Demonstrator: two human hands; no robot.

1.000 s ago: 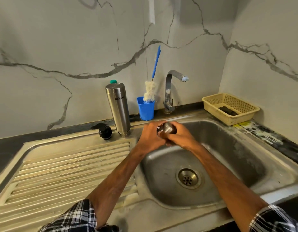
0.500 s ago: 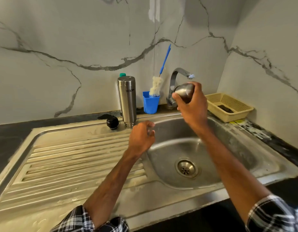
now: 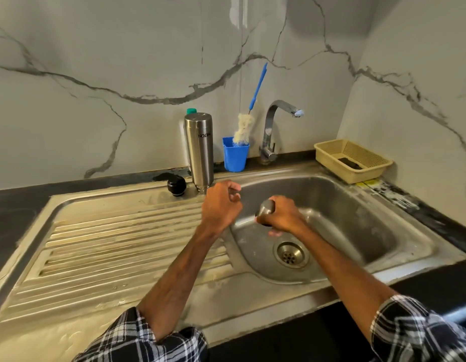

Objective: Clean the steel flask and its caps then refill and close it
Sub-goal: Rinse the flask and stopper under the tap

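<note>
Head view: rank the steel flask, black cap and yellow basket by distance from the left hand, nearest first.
1. steel flask, inverted, just behind the left hand.
2. black cap, on the sink rim, left of the flask.
3. yellow basket, far right, across the sink.

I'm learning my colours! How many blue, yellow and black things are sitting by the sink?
Blue: 2, the cup and the brush handle
Yellow: 1, the basket
Black: 2, the round cap and the pad in the basket
Total: 5
</note>
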